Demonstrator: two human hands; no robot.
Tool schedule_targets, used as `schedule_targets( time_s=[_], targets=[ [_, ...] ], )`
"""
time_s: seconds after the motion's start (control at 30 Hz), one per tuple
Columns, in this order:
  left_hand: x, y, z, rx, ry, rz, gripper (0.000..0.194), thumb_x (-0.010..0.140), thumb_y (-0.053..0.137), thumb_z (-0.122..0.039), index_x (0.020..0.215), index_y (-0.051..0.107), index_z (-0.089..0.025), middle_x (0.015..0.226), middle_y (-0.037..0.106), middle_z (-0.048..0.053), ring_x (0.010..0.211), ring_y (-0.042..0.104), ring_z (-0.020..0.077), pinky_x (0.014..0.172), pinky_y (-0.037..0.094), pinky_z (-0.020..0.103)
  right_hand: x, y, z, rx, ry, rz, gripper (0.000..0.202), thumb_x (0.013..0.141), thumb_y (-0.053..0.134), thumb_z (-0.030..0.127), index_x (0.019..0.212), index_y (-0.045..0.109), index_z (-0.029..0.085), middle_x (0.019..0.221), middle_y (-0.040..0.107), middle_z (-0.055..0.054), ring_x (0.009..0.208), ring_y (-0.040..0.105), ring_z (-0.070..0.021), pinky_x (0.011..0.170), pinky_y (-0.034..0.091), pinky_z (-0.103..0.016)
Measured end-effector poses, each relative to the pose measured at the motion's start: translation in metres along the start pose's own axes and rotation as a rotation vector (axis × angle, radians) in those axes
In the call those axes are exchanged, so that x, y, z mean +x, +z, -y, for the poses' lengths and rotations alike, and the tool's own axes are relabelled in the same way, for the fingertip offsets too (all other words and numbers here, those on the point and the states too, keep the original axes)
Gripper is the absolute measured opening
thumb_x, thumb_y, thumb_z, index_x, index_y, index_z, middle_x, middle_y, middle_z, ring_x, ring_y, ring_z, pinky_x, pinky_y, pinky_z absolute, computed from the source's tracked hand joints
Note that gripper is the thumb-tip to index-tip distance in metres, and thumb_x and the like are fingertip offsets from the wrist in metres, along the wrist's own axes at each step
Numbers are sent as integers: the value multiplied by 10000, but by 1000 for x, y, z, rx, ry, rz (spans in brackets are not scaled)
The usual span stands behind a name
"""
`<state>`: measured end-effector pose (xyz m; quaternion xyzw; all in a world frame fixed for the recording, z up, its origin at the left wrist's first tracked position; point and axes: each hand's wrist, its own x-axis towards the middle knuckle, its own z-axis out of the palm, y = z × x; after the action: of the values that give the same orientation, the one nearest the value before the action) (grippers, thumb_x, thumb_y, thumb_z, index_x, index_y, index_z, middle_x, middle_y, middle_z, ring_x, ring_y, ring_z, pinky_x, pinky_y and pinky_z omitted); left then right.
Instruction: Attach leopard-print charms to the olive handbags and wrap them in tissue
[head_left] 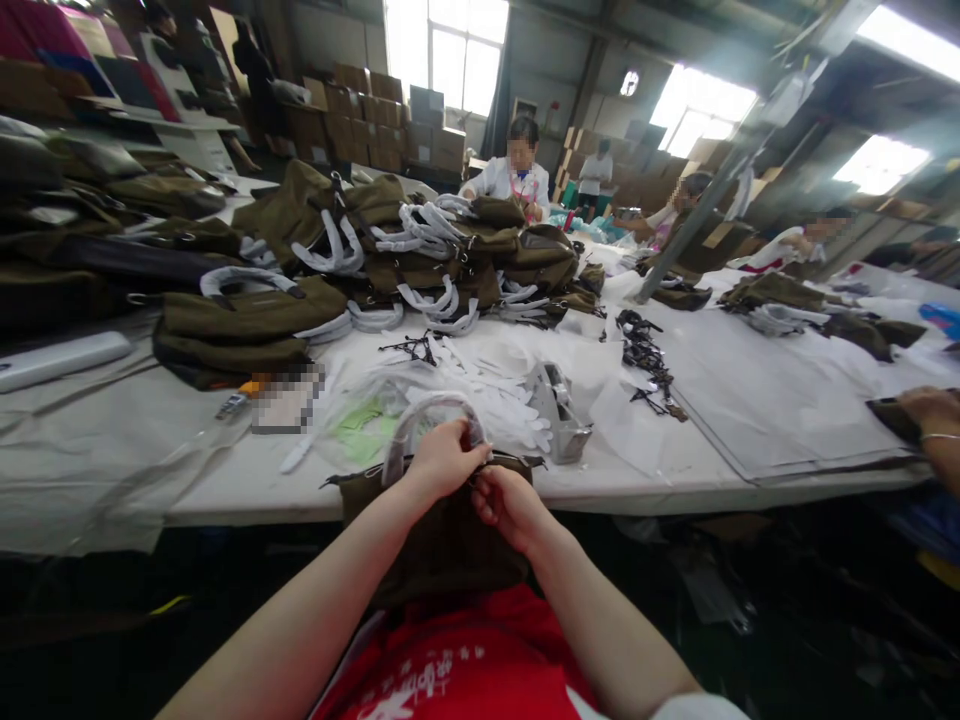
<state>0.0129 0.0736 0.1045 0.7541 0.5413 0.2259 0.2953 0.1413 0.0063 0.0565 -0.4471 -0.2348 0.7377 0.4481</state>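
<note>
An olive-green bag [435, 550] leans at the table's front edge against the red shirt, its wrapped handle [405, 430] standing up. My left hand [444, 455] is closed at the right end of that handle, fingertips pinched together. Just right of it and slightly lower, my right hand [506, 502] has its fingers curled at the bag's top edge. Whatever small part lies between the fingertips of either hand is too small to make out.
Olive bags [247, 320] are piled across the table's back left. White strips [480, 385], a tape dispenser [561, 415], black straps [645, 350] and an orange cutter [244, 395] lie nearer. Several people stand beyond; another person's hand [934, 415] is at far right.
</note>
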Motion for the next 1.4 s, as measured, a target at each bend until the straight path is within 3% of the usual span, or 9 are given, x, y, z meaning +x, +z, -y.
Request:
schedule_targets(
  time_s=[0.2, 0.33, 0.57, 0.8, 0.93, 1.03, 1.13, 1.27, 1.4],
  targets=[
    [-24, -2, -17, 252, 47, 15, 285, 877, 513, -367, 779, 693, -170, 775, 730, 86, 766, 673, 240, 698, 450, 317, 9, 5, -7, 119, 13, -95, 215, 768, 477, 306, 590, 421, 198, 457, 470, 31, 353, 362, -63, 363, 196, -183],
    [-32, 6, -4, 360, 17, 17, 369, 913, 406, -353, 884, 722, -165, 814, 760, 116, 813, 713, 279, 726, 484, 344, 8, 12, -12, 232, -28, -156, 208, 761, 444, 276, 575, 388, 203, 447, 451, 36, 346, 352, -61, 373, 205, -188],
    [-20, 16, 40, -80, 124, -156, 370, 812, 487, -512, 688, 716, -249, 709, 762, 34, 758, 730, 264, 662, 549, 305, 10, 22, -21, 145, -330, -219, 235, 734, 470, 357, 572, 458, 188, 467, 514, 12, 344, 393, -66, 366, 202, -192],
    [-46, 16, 30, -51, 299, -374, 304, 798, 476, -470, 688, 624, -228, 699, 690, 49, 711, 673, 249, 718, 540, 347, -1, 8, -1, -213, -179, -94, 460, 641, 714, 598, 603, 568, 163, 353, 374, 98, 286, 229, -25, 328, 89, -216],
    [-47, 23, 23, -442, -7, -328, 236, 685, 592, -448, 658, 618, -215, 693, 653, 47, 765, 637, 242, 818, 513, 367, -3, 10, -7, -102, -245, -124, 464, 637, 718, 609, 624, 557, 173, 383, 361, 107, 320, 207, -20, 349, 79, -212],
    [-44, 32, 27, -726, -285, -279, 239, 616, 632, -431, 611, 595, -195, 615, 635, 36, 655, 623, 210, 694, 531, 345, -2, 11, -21, -56, -296, -178, 452, 679, 680, 619, 692, 568, 181, 408, 363, 113, 335, 206, -24, 356, 99, -205],
    [-42, 36, 31, -812, -377, -249, 274, 621, 629, -441, 633, 590, -171, 596, 647, 40, 561, 616, 179, 585, 529, 316, 3, 4, -25, -118, -326, -197, 458, 689, 680, 611, 748, 617, 160, 420, 383, 102, 333, 235, -32, 350, 113, -204],
    [-39, 28, 34, -857, -462, -239, 280, 627, 656, -432, 687, 578, -170, 600, 638, 25, 566, 626, 174, 511, 508, 277, 7, -6, 1, -326, -294, -237, 488, 720, 644, 614, 811, 648, 135, 458, 451, 71, 333, 304, -51, 338, 165, -205],
    [-37, 17, 37, -842, -530, -240, 283, 650, 682, -431, 755, 549, -205, 688, 637, 1, 675, 643, 192, 474, 475, 236, -48, 4, 33, -593, -650, -355, 384, 788, 645, 535, 949, 641, 186, 604, 566, 28, 468, 488, -102, 444, 386, -226]
  ],
)
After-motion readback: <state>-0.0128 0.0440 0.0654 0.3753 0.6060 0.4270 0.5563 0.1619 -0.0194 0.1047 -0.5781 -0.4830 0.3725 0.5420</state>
